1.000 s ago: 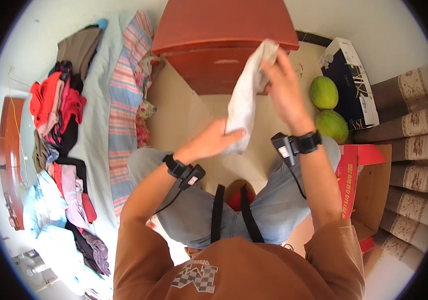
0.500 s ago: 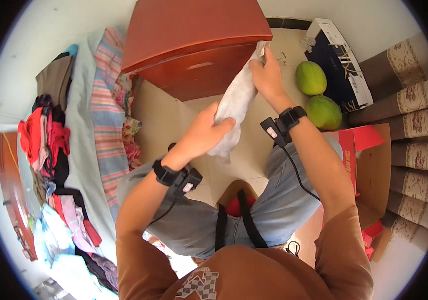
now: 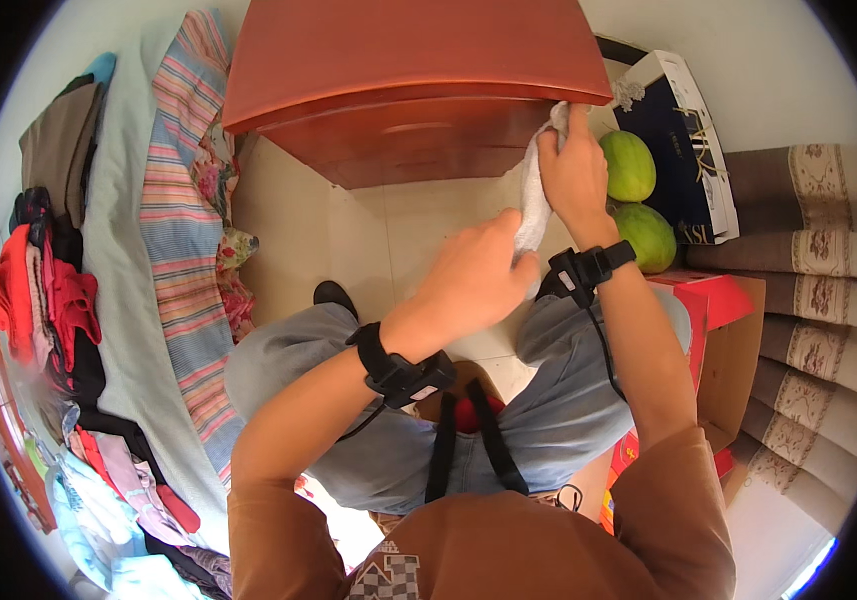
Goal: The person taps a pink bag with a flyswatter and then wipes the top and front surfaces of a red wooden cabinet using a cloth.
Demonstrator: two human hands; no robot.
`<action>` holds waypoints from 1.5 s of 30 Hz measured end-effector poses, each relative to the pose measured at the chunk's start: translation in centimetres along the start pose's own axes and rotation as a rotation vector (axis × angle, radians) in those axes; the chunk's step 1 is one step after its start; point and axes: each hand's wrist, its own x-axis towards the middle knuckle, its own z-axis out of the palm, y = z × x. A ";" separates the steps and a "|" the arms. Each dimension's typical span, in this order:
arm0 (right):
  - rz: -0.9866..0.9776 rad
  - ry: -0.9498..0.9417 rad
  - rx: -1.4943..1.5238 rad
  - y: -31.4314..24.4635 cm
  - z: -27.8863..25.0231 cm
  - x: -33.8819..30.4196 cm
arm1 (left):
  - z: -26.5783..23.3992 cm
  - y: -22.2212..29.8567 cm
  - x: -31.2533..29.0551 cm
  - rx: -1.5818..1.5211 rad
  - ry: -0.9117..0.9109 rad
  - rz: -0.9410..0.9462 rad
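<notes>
A long, limp whitish-grey cloth (image 3: 533,196) is stretched between my two hands, just in front of a reddish-brown wooden cabinet (image 3: 414,50). My right hand (image 3: 577,178) pinches its upper end, close to the cabinet's right front corner. Whether the cloth touches the wood there I cannot tell. Lower down, my left hand (image 3: 471,275) is closed round the cloth's other end, thumb on the right side, and hides part of it. Each wrist wears a black strap with a small box and a cable.
Two green melons (image 3: 629,166) lie on the tiled floor right of my right hand, beside a dark blue bag (image 3: 661,140). An opened red cardboard box (image 3: 724,340) stands by my right knee. Left is a bed with a striped cloth (image 3: 181,220) and piled clothes (image 3: 69,300).
Both hands have shifted right with the cloth, the left one most. The cloth now hangs narrower and more bunched. The view has shifted, so the cabinet appears larger.
</notes>
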 end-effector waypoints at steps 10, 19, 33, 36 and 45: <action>-0.085 -0.017 0.144 -2.4 2.0 -0.8 | -2.2 -2.2 -0.9 -0.034 -0.090 0.003; -0.110 -0.144 -0.043 -2.5 1.6 -0.5 | -3.1 -2.6 -1.7 -0.116 -0.094 -0.105; 0.150 -0.167 -0.143 1.9 -0.2 0.1 | 0.9 -0.3 1.3 -0.253 -0.010 0.091; 0.031 0.243 0.026 2.3 0.8 0.0 | 0.9 0.1 0.9 -0.205 0.064 0.153; -0.085 0.014 0.116 0.0 1.7 -0.3 | -1.5 -2.4 -0.4 -0.197 0.104 0.034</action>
